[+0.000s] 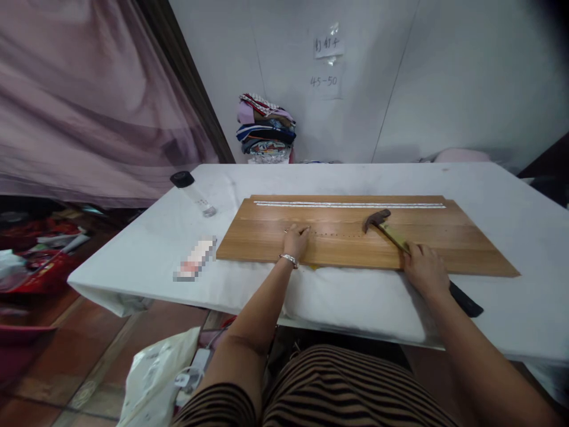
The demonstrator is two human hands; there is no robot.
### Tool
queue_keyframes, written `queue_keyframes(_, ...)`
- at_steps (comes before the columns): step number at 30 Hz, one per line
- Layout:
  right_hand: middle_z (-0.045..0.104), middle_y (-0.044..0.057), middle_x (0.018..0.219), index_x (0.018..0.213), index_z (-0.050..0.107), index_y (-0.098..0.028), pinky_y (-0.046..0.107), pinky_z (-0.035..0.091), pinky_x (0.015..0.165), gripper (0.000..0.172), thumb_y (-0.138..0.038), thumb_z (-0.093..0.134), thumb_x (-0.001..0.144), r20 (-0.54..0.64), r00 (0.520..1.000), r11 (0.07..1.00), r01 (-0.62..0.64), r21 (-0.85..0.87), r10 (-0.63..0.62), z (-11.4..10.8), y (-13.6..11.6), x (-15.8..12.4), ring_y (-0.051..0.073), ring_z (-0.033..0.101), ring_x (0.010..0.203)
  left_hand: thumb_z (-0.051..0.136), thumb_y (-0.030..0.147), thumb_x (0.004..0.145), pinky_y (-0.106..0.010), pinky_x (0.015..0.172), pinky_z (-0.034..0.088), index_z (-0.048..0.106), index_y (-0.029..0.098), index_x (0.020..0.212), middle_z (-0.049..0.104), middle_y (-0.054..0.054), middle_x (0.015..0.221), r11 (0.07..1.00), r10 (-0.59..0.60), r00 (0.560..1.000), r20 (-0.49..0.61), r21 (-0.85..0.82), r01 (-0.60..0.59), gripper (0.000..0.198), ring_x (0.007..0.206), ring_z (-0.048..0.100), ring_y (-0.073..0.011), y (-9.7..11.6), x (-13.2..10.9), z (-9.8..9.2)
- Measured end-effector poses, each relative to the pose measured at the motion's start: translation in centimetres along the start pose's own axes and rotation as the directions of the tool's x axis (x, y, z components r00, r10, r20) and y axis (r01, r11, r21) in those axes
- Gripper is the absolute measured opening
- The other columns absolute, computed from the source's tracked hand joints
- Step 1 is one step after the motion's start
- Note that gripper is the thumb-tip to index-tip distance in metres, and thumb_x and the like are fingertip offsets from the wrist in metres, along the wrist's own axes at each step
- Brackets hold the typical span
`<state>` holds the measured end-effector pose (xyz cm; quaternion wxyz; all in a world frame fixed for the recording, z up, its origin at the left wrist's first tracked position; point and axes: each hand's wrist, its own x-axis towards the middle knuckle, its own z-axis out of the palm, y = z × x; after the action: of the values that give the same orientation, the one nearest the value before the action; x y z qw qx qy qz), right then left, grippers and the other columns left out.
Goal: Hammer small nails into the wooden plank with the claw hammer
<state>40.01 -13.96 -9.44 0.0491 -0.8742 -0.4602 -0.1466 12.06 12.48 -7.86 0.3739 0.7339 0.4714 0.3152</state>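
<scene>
A wide wooden board (249, 237) lies flat on the white-covered table, with a row of small dark nails or holes (338, 235) along its middle. My left hand (294, 242), a bracelet on its wrist, rests on the board at the left end of this row. Its fingers are pinched, and a thin nail seems to stick out of them; fine detail is too small to see. My right hand (425, 268) grips a claw hammer (391, 233) partway along its yellowish handle. The rusty hammer head hovers over or rests on the board, right of the row; the black handle end points toward me.
Two white strips (351, 205) run along the board's far part. A clear bottle with a black cap (182, 179) lies on the table's left (133, 255), near a blurred-out item (195, 258). Folded cloths (267, 127) are stacked behind; a pink curtain (89, 89) hangs left.
</scene>
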Motion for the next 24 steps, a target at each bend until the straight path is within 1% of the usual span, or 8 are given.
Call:
queue_keyframes(2, 0.072, 0.02, 0.11, 0.13, 0.069, -0.013, 0.04, 0.041, 0.077, 0.038, -0.029, 0.046, 0.105, -0.006, 1.0, 1.0, 0.007, -0.002, -0.007, 0.1, 0.0, 0.0, 0.032, 0.061, 0.096, 0.071, 0.012, 0.091, -0.035, 0.101, 0.056, 0.085, 0.02, 0.091, 0.083, -0.007, 0.106, 0.996, 0.015, 1.0, -0.003, -0.089, -0.015, 0.017, 0.104, 0.075, -0.0215, 0.0, 0.4, 0.5)
queue_keyframes(4, 0.072, 0.021, 0.11, 0.13, 0.07, -0.013, 0.041, 0.042, 0.077, 0.038, -0.028, 0.045, 0.105, -0.01, 1.0, 1.0, 0.011, -0.009, -0.011, 0.1, 0.1, 0.0, 0.033, 0.061, 0.096, 0.072, 0.009, 0.088, -0.036, 0.1, 0.057, 0.085, 0.019, 0.091, 0.084, -0.007, 0.104, 0.987, -0.02, 1.0, -0.005, -0.162, 0.019, 0.017, 0.1, 0.077, -0.0214, -0.1, 0.7, 1.0)
queue_keyframes(6, 0.072, 0.021, 0.11, 0.13, 0.07, -0.012, 0.041, 0.042, 0.077, 0.039, -0.028, 0.044, 0.106, -0.007, 1.0, 1.0, 0.014, -0.018, -0.014, 0.1, 0.2, 0.0, 0.033, 0.062, 0.096, 0.074, 0.009, 0.087, -0.037, 0.098, 0.058, 0.084, 0.019, 0.089, 0.084, -0.007, 0.098, 0.981, -0.068, 0.998, -0.011, -0.18, 0.065, 0.015, 0.095, 0.077, -0.0213, -0.3, 0.9, 1.3)
queue_keyframes(8, 0.072, 0.021, 0.11, 0.13, 0.069, -0.012, 0.041, 0.042, 0.077, 0.039, -0.028, 0.044, 0.107, -0.001, 1.0, 0.999, 0.023, -0.025, -0.023, 0.1, 0.3, 0.0, 0.033, 0.063, 0.096, 0.075, 0.011, 0.085, -0.036, 0.096, 0.058, 0.083, 0.019, 0.085, 0.083, -0.005, 0.095, 0.986, -0.075, 0.997, -0.022, -0.154, 0.071, 0.012, 0.094, 0.076, -0.0209, -0.7, 1.0, 1.5)
queue_keyframes(12, 0.072, 0.019, 0.108, 0.131, 0.068, -0.012, 0.039, 0.043, 0.078, 0.038, -0.03, 0.043, 0.108, -0.006, 0.999, 0.999, 0.047, -0.023, -0.047, 0.2, 0.7, 0.1, 0.032, 0.063, 0.095, 0.073, 0.016, 0.088, -0.036, 0.099, 0.056, 0.083, 0.02, 0.081, 0.081, -0.005, 0.096, 0.999, 0.015, 0.999, -0.046, -0.046, -0.017, 0.013, 0.099, 0.073, -0.0207, -1.3, 1.1, 1.6)
queue_keyframes(15, 0.072, 0.019, 0.107, 0.131, 0.068, -0.013, 0.038, 0.042, 0.077, 0.038, -0.03, 0.042, 0.109, 0.004, 0.998, 0.998, 0.059, -0.023, -0.059, 0.1, 0.9, 0.1, 0.031, 0.063, 0.094, 0.069, 0.019, 0.092, -0.036, 0.1, 0.054, 0.084, 0.02, 0.083, 0.08, -0.006, 0.098, 0.997, 0.063, 0.998, -0.03, 0.05, -0.062, 0.018, 0.101, 0.07, -0.0216, -1.5, 1.1, 1.6)
queue_keyframes(19, 0.072, 0.019, 0.107, 0.133, 0.068, -0.012, 0.038, 0.042, 0.078, 0.039, -0.029, 0.043, 0.109, 0.028, 0.999, 0.999, 0.045, -0.025, -0.044, -0.2, 0.8, 0.2, 0.031, 0.063, 0.094, 0.065, 0.02, 0.095, -0.035, 0.099, 0.053, 0.086, 0.021, 0.089, 0.08, -0.007, 0.101, 0.988, 0.079, 0.997, 0.006, 0.132, -0.079, 0.022, 0.101, 0.069, -0.022, -1.4, 1.1, 1.6)
queue_keyframes(24, 0.071, 0.02, 0.108, 0.134, 0.068, -0.011, 0.038, 0.043, 0.08, 0.04, -0.029, 0.043, 0.11, 0.041, 0.998, 0.998, 0.051, -0.036, -0.05, -0.5, 0.6, 0.2, 0.031, 0.063, 0.095, 0.063, 0.02, 0.098, -0.035, 0.097, 0.053, 0.087, 0.02, 0.092, 0.08, -0.008, 0.104, 0.974, 0.07, 0.997, 0.037, 0.212, -0.076, 0.025, 0.101, 0.069, -0.0226, -1.4, 1.2, 1.7)
